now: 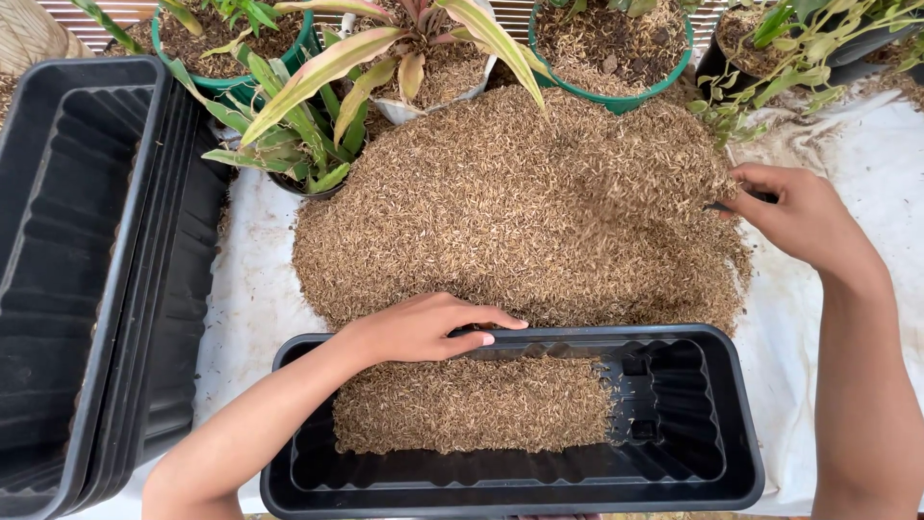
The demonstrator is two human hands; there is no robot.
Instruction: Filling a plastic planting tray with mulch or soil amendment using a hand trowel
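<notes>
A black rectangular planter [712, 462] lies in front of me, its left and middle floor covered with brown husk [472, 404]. My left hand [423, 325] rests flat on the planter's far rim, fingers pointing right. Behind it a large heap of brown husk [520, 202] lies on a white sheet [245, 289]. My right hand [804, 217] is at the heap's right side, fingers closed on a dark tool [746, 200] that is mostly buried in blurred, moving husk.
A stack of empty black planters [87, 270] fills the left side. Green pots [616, 48] with husk and leafy potted plants [308, 125] line the back edge. Another dark pot with a plant [770, 43] stands at the back right.
</notes>
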